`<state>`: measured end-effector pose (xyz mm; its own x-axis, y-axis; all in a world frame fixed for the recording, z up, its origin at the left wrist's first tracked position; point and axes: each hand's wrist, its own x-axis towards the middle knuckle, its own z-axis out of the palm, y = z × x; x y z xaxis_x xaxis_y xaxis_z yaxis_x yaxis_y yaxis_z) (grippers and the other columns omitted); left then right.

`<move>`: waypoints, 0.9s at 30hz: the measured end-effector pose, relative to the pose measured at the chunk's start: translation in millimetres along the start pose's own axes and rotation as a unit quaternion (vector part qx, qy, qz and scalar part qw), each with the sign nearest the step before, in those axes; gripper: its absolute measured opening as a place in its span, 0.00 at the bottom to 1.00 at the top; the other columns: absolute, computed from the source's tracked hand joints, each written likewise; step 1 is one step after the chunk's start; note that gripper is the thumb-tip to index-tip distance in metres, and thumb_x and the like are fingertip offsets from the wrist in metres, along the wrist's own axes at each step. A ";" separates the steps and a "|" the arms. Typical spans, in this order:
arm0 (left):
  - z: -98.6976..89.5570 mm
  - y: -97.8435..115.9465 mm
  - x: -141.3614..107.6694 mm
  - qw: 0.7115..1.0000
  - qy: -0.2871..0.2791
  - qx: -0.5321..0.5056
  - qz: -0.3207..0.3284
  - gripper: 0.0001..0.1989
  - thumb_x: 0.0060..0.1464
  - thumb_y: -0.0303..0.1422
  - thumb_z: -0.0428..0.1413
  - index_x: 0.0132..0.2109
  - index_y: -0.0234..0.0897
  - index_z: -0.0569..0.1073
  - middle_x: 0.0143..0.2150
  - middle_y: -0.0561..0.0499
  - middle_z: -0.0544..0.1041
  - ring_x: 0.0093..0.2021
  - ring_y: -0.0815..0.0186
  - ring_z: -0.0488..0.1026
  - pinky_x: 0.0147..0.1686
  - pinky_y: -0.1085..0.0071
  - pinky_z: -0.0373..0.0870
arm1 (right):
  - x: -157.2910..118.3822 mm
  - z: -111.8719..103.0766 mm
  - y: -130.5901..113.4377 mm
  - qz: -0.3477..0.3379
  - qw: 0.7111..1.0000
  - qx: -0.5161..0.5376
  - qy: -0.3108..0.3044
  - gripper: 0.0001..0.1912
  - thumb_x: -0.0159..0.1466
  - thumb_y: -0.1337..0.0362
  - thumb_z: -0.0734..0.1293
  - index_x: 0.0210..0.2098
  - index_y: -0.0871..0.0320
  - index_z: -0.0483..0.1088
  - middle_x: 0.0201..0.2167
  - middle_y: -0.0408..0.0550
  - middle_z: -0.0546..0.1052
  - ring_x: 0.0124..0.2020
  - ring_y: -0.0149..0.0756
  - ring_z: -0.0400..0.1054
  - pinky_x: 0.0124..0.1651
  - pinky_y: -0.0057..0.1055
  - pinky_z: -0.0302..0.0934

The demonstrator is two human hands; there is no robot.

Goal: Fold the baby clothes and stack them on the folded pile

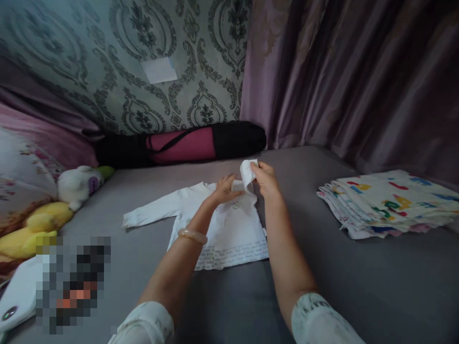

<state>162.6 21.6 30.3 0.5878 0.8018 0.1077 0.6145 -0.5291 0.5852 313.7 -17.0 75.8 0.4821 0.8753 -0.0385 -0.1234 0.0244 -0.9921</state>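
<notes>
A small white long-sleeved shirt (233, 234) lies spread on the grey bed sheet, with lines of print along its hem. Its one sleeve stretches out flat to the left. My right hand (266, 177) pinches the cuff end of the other sleeve (247, 173) and holds it raised above the shirt's shoulder. My left hand (228, 190) rests on the upper chest of the shirt, fingers stretched out. A pale bangle circles my left wrist.
Several folded cloths with colourful prints (394, 200) are stacked at the right. A black and pink long bag (182, 145) lies along the wall. Plush toys (77, 185) and a white device (25, 291) are at the left. Purple curtains (304, 71) hang behind.
</notes>
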 end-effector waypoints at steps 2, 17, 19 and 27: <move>-8.2 -8.6 -16.8 0.987 0.073 -0.126 -0.063 0.32 0.52 0.42 0.59 0.62 0.36 0.64 0.62 0.37 0.65 0.61 0.50 0.63 0.58 0.56 0.60 | 1.6 3.6 4.2 -0.001 1.000 -0.023 -0.004 0.10 0.55 0.58 0.65 0.30 0.58 0.71 0.23 0.42 0.73 0.27 0.32 0.67 0.28 0.26 0.60; -10.9 -41.4 -62.1 0.763 0.176 -0.571 -0.248 0.11 0.61 0.34 0.53 0.45 0.29 0.68 0.38 0.40 0.78 0.34 0.65 0.78 0.41 0.67 0.73 | -9.0 55.0 43.9 0.004 0.980 -0.174 -0.101 0.07 0.59 0.61 0.64 0.34 0.58 0.71 0.25 0.42 0.72 0.24 0.29 0.66 0.28 0.26 0.63; -11.9 -43.9 -60.8 0.751 0.165 -0.588 -0.250 0.16 0.63 0.39 0.50 0.48 0.28 0.67 0.40 0.37 0.77 0.36 0.63 0.78 0.42 0.66 0.73 | -14.8 63.3 52.5 -0.008 0.973 -0.195 -0.122 0.09 0.60 0.60 0.64 0.36 0.59 0.71 0.25 0.42 0.72 0.25 0.30 0.67 0.30 0.26 0.64; -11.3 -46.1 -59.3 0.764 0.192 -0.557 -0.261 0.21 0.59 0.38 0.55 0.55 0.29 0.67 0.43 0.40 0.76 0.41 0.62 0.76 0.39 0.68 0.74 | -34.2 77.4 55.9 -0.007 0.953 -0.154 -0.262 0.14 0.61 0.52 0.65 0.28 0.57 0.73 0.27 0.45 0.75 0.33 0.35 0.71 0.37 0.30 0.64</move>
<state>93.5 1.5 6.1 0.0852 0.9586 -0.2717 -0.2435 0.2844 0.9273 223.2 -8.2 31.0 -0.0279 0.9988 -0.0394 0.1791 -0.0338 -0.9833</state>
